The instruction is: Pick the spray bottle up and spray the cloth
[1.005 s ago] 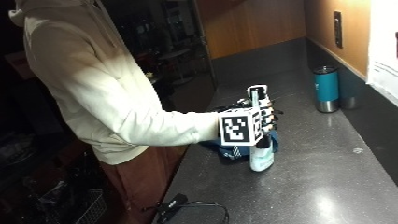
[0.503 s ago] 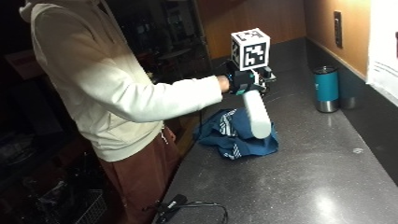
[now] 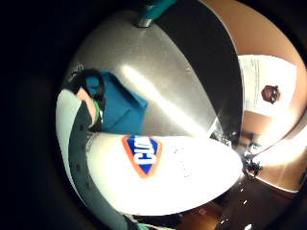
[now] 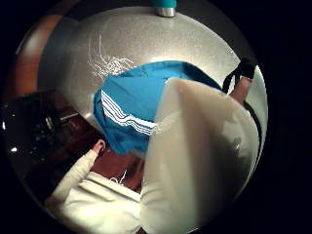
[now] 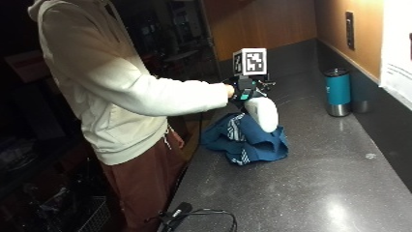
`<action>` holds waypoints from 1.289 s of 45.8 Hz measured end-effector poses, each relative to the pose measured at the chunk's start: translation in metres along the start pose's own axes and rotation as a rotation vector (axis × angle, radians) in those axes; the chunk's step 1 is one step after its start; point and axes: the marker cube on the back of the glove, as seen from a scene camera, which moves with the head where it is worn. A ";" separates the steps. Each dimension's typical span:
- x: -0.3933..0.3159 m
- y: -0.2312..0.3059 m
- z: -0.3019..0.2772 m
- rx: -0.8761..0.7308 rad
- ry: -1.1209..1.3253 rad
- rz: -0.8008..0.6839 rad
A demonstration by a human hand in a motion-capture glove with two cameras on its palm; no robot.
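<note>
Above the crumpled blue cloth point(image 5: 245, 141) on the speckled counter point(image 5: 309, 183), gloved right hand point(image 5: 242, 90) fingers grip a smooth white spray bottle point(image 5: 262, 114).

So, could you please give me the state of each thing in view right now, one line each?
spray bottle: lifted off the counter, held above the cloth, tilted.
right hand: grips the spray bottle near its top.
cloth: blue with white stripes, crumpled in a heap on the counter.
tumbler: teal, upright on the counter by the wall, apart from the cloth.
counter: dark, bearing the cloth and tumbler.
</note>
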 end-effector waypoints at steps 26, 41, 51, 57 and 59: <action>0.002 0.013 0.007 0.091 -0.180 0.081; -0.019 0.002 0.009 0.077 -0.223 0.108; -0.043 -0.002 -0.080 0.315 -0.464 0.050; -0.058 -0.006 -0.115 0.461 -0.678 0.000; -0.065 -0.010 -0.124 0.510 -0.773 -0.016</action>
